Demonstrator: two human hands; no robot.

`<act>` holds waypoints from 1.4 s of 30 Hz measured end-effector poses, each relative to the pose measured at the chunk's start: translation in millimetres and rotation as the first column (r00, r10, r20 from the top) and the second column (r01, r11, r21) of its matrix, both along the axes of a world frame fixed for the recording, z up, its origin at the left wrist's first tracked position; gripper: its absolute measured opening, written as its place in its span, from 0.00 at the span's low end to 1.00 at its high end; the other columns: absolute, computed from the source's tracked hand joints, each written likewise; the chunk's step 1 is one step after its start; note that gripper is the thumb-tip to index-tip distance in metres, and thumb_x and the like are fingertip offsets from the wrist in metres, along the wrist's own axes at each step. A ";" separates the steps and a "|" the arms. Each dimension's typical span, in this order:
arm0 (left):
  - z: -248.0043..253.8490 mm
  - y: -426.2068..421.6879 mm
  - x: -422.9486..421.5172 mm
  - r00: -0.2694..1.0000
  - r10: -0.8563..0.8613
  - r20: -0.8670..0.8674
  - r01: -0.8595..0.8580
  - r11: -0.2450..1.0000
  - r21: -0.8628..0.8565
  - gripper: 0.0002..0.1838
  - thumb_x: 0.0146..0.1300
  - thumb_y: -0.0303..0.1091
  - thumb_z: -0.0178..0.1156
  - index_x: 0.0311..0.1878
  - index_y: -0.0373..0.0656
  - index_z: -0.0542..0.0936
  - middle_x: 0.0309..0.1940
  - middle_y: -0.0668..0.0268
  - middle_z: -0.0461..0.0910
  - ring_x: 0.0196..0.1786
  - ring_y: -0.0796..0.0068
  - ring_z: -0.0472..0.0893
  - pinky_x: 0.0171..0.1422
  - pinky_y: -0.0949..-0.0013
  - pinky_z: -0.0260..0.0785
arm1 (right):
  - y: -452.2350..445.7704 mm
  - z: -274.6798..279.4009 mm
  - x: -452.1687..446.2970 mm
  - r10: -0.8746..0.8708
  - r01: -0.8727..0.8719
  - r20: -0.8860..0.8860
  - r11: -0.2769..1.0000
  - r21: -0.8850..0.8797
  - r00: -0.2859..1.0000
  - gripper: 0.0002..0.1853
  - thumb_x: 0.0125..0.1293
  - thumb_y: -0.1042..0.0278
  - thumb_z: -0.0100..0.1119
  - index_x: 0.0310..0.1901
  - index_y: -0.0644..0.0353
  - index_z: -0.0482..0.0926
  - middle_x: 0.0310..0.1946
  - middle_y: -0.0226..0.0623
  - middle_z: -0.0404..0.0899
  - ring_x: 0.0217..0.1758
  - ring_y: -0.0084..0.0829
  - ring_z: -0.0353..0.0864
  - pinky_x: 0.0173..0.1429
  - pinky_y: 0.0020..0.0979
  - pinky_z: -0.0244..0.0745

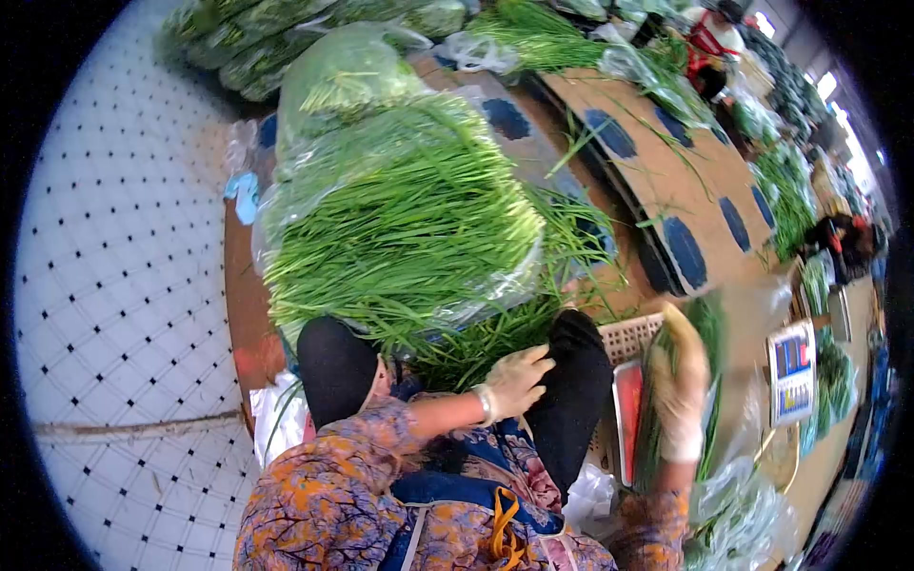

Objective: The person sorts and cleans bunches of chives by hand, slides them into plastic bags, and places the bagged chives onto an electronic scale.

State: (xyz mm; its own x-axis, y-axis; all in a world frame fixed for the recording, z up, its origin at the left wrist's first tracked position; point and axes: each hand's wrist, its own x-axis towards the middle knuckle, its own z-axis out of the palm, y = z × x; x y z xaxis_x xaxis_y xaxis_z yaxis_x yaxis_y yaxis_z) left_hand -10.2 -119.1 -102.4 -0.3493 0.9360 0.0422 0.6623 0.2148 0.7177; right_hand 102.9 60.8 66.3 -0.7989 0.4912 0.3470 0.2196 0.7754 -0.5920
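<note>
Your blue apron (447,490) lies nearest. Your left hand (519,381), loosely half open and holding nothing, is beside your right knee (576,366). Your right hand (678,390), blurred, bends over long green leaves (706,324) at the basket (630,335)'s right edge; its grip I cannot tell. Ahead, a big leaf pile (400,219) lies near the brown board (243,285)'s left edge. Dotted white flooring (124,238) spreads left; people (714,43) show far right.

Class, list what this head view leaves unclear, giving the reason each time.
All in the head view:
- Right hand: blurred, so its grip on the green bundle is unclear.
- Basket: largely hidden by the right knee and bundle.
- Printed card: lettering too small.
- Co-worker, upper right: too small.
</note>
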 end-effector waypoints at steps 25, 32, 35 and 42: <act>-33.3 -91.2 -85.5 0.941 0.192 0.277 -0.171 0.980 -0.098 0.17 0.60 0.37 0.51 0.50 0.38 0.73 0.53 0.57 0.71 0.52 0.57 0.73 0.54 0.61 0.67 | 69.1 -212.4 -287.0 0.135 -0.573 0.616 0.560 0.599 0.776 0.14 0.55 0.71 0.50 0.45 0.53 0.74 0.45 0.40 0.73 0.57 0.41 0.68 0.57 0.38 0.67; -39.8 -87.8 -82.3 0.936 0.174 0.307 -0.150 0.984 -0.100 0.17 0.60 0.38 0.50 0.49 0.39 0.74 0.52 0.57 0.72 0.52 0.57 0.73 0.54 0.63 0.67 | 76.6 -219.6 -288.0 0.198 -0.596 0.723 0.725 0.346 0.661 0.14 0.48 0.77 0.54 0.39 0.61 0.67 0.34 0.45 0.75 0.40 0.43 0.78 0.42 0.37 0.73; -35.3 -80.1 -77.2 0.916 0.164 0.367 -0.153 0.986 -0.058 0.16 0.60 0.38 0.50 0.48 0.40 0.74 0.51 0.57 0.72 0.52 0.58 0.73 0.54 0.63 0.66 | 66.1 -203.4 -275.8 0.151 -0.578 0.762 0.746 0.330 0.630 0.14 0.47 0.77 0.55 0.38 0.61 0.68 0.32 0.45 0.76 0.40 0.44 0.78 0.41 0.38 0.74; -60.9 27.6 -65.2 -0.109 0.012 0.994 -0.295 0.954 -0.044 0.26 0.62 0.49 0.54 0.57 0.43 0.67 0.54 0.62 0.71 0.55 0.67 0.72 0.59 0.66 0.65 | 50.2 -206.1 -208.4 0.201 -0.498 0.662 0.815 0.296 0.722 0.16 0.43 0.73 0.57 0.37 0.61 0.69 0.29 0.45 0.75 0.34 0.45 0.78 0.36 0.39 0.74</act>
